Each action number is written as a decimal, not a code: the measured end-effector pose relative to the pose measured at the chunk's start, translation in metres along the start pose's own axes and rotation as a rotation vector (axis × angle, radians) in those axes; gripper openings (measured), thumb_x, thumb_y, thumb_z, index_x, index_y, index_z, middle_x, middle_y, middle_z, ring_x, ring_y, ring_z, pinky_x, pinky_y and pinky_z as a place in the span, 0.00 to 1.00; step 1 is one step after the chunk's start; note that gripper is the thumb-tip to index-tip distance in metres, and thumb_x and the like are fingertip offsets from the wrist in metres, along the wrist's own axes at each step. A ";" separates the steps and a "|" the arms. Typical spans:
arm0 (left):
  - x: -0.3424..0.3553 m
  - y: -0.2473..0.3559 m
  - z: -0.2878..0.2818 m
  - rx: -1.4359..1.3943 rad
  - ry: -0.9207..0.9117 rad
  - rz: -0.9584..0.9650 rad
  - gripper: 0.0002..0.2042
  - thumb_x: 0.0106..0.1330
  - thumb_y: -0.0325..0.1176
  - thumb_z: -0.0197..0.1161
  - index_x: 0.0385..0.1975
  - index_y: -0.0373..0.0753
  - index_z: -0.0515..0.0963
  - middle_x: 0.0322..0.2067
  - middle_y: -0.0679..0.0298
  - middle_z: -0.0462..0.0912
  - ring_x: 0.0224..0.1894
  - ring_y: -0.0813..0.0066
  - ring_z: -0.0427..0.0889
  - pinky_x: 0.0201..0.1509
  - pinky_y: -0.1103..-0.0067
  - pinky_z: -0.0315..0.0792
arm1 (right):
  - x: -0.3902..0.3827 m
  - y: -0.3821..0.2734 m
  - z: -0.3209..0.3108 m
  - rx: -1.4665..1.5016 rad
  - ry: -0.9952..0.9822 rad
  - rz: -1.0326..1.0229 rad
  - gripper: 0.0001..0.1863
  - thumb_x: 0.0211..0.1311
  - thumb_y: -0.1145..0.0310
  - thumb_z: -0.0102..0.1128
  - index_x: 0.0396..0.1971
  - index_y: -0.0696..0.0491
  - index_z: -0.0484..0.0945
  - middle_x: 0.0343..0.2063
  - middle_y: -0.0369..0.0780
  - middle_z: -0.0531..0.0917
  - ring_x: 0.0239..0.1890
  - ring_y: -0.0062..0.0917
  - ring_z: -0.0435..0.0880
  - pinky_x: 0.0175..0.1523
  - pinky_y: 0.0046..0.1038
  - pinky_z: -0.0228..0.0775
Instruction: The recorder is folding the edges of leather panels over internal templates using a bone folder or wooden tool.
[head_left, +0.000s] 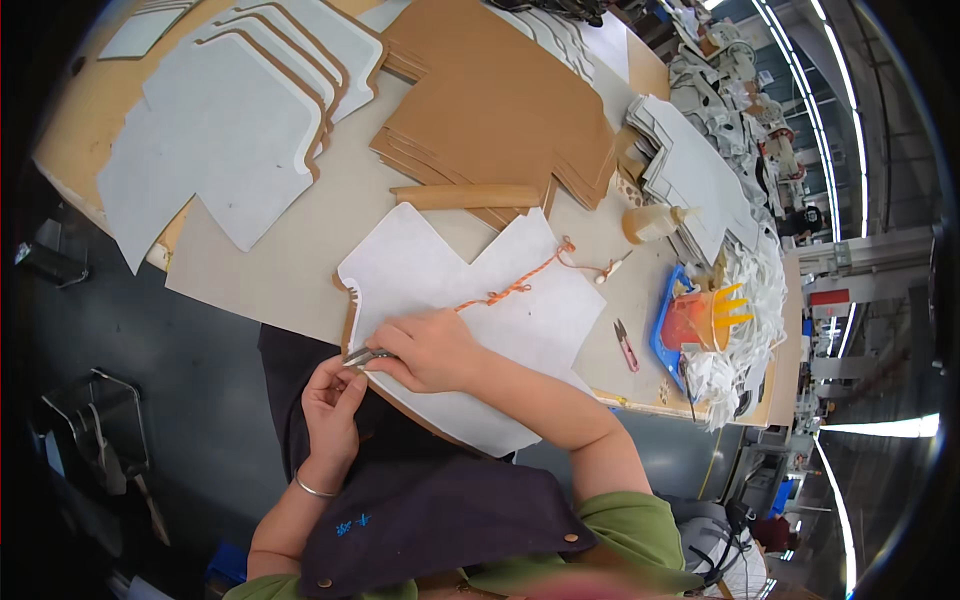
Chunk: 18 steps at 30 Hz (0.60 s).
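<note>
A white cut piece with a brown edge point(470, 300) lies at the near table edge, its lower left side overhanging. My right hand point(425, 350) grips small metal snips point(365, 358), their tips at that left edge; an orange braided cord point(530, 275) runs from under the hand to the upper right. My left hand point(330, 400) pinches the same edge beside the tips, fingers closed. Pink-handled snips point(626, 346) lie to the right of the piece.
Stacks of white pieces point(210, 120), point(690, 160) and brown pieces point(490, 90) sit on the table point(250, 280). A brown roll point(465, 197), glue bottle point(648, 224), blue tray point(662, 350) with orange container point(690, 320) and white scraps point(755, 290) are beyond. A metal frame point(95, 420) stands left.
</note>
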<state>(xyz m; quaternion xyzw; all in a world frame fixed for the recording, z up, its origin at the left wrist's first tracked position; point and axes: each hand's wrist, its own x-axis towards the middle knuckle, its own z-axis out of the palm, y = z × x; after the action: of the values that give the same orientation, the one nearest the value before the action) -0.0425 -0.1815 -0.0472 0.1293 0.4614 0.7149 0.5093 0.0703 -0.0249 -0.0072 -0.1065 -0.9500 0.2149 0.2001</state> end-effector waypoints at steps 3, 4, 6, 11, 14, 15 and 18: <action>0.001 -0.001 0.000 0.005 0.013 0.006 0.10 0.66 0.20 0.60 0.46 0.33 0.76 0.33 0.73 0.78 0.36 0.89 0.73 0.43 0.89 0.68 | 0.000 0.000 -0.002 -0.005 0.003 0.007 0.12 0.57 0.56 0.65 0.32 0.47 0.76 0.22 0.33 0.78 0.21 0.29 0.79 0.24 0.31 0.67; 0.000 0.001 0.000 0.005 0.015 0.008 0.10 0.66 0.20 0.60 0.46 0.33 0.76 0.33 0.73 0.78 0.36 0.89 0.73 0.43 0.89 0.68 | 0.000 -0.002 -0.002 -0.005 0.003 0.015 0.12 0.58 0.56 0.65 0.33 0.47 0.76 0.22 0.33 0.78 0.21 0.29 0.79 0.24 0.31 0.67; 0.001 0.004 0.004 0.024 0.016 0.021 0.09 0.66 0.20 0.60 0.45 0.34 0.77 0.34 0.73 0.78 0.36 0.89 0.74 0.43 0.88 0.68 | 0.000 -0.004 -0.004 -0.008 -0.008 0.025 0.12 0.57 0.56 0.65 0.33 0.47 0.76 0.23 0.33 0.78 0.22 0.29 0.79 0.24 0.31 0.67; -0.007 0.002 -0.001 0.066 0.053 0.021 0.08 0.66 0.20 0.60 0.44 0.34 0.77 0.34 0.72 0.77 0.37 0.88 0.74 0.44 0.87 0.69 | -0.002 -0.011 -0.001 0.039 -0.060 0.049 0.12 0.56 0.56 0.66 0.34 0.47 0.77 0.23 0.34 0.79 0.22 0.30 0.80 0.24 0.31 0.67; -0.005 0.002 0.000 0.080 0.038 0.045 0.08 0.66 0.20 0.60 0.44 0.33 0.77 0.35 0.72 0.76 0.38 0.87 0.73 0.44 0.86 0.69 | -0.001 -0.007 -0.003 0.021 -0.058 0.099 0.12 0.56 0.56 0.66 0.32 0.46 0.76 0.23 0.34 0.79 0.23 0.31 0.80 0.25 0.33 0.68; -0.004 0.002 0.001 0.093 0.037 0.059 0.08 0.66 0.21 0.61 0.44 0.33 0.77 0.35 0.71 0.77 0.38 0.87 0.73 0.44 0.86 0.69 | -0.003 -0.006 -0.005 0.035 -0.074 0.140 0.12 0.57 0.56 0.65 0.32 0.46 0.76 0.24 0.35 0.79 0.24 0.33 0.81 0.26 0.35 0.69; 0.005 0.004 0.007 0.107 -0.004 0.072 0.08 0.66 0.21 0.62 0.44 0.32 0.78 0.35 0.70 0.79 0.37 0.87 0.76 0.43 0.87 0.70 | -0.005 -0.001 -0.013 0.067 0.006 0.172 0.11 0.53 0.61 0.70 0.31 0.48 0.78 0.20 0.34 0.81 0.21 0.30 0.81 0.23 0.31 0.69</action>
<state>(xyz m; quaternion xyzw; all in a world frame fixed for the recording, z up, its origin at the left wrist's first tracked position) -0.0424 -0.1737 -0.0415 0.1741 0.4929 0.7070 0.4764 0.0802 -0.0226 0.0030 -0.1817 -0.9289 0.2626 0.1874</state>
